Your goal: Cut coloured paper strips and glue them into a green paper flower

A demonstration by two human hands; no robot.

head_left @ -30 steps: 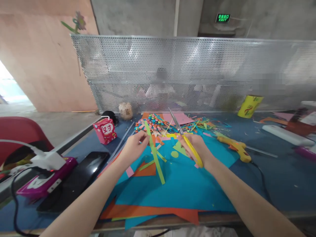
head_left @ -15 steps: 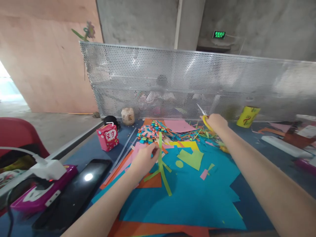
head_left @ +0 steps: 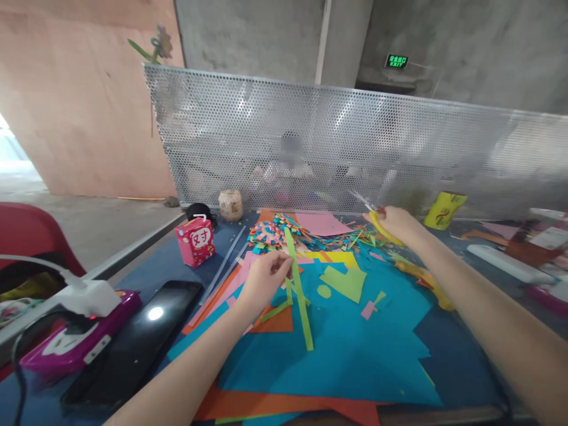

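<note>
Between the thumb and fingers of my left hand (head_left: 270, 273) is a long light-green paper strip (head_left: 303, 313), slanting down over the blue paper (head_left: 355, 355). More green strips (head_left: 276, 312) lie just below that hand. My right hand (head_left: 396, 223) is closed round the yellow handles of a pair of scissors (head_left: 376, 220), out to the right, blades pointing up and left toward the mesh panel. Past my left hand sits a heap of small cut paper pieces (head_left: 266, 235) in several colours. A green paper offcut (head_left: 345, 283) and a small green disc (head_left: 324, 291) rest on the blue sheet.
At left are a black phone (head_left: 133, 343), a purple power strip (head_left: 80, 343) with a white charger, and a pink box (head_left: 196, 241). A perforated metal panel (head_left: 248, 130) borders the table's back. A yellow roll (head_left: 445, 210) stands at right.
The strip in my left hand has swung to a slant, its upper end leaning left, and parted from the other green strips. My right hand with the scissors shifted only slightly.
</note>
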